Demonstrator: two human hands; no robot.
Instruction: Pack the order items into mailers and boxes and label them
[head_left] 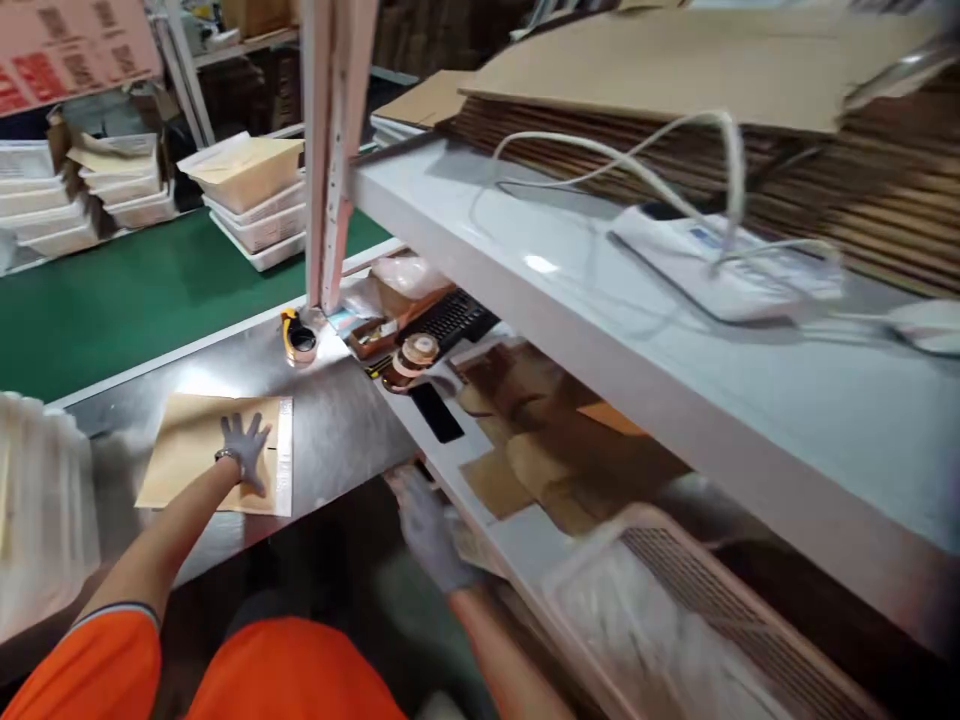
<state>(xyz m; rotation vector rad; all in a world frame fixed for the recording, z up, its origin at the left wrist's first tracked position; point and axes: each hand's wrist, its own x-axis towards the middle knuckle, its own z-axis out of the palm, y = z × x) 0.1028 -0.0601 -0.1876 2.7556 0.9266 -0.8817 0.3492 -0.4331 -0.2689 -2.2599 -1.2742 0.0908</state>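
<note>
In the head view, a flat kraft envelope [180,440] with a white strip along its right side lies on the metal tabletop. My left hand [246,448], in a grey glove, presses flat on it with the fingers spread. To the right, my gloved right hand [431,530] reaches low along the front edge of the white shelf. Blur and the shelf edge hide its fingertips, so whether it grips anything is unclear. A black phone [436,413] lies just above that hand. Near the metal post sits a yellow-and-black tape dispenser [298,338].
A green conveyor belt [127,300] runs behind the tabletop, carrying stacked white trays [259,220]. An upper white shelf [540,270] overhangs at right, with stacked cardboard [660,70] and a cabled white device [720,260]. Beneath are a keyboard [454,318], tape rolls [412,355] and a pinkish basket [720,590].
</note>
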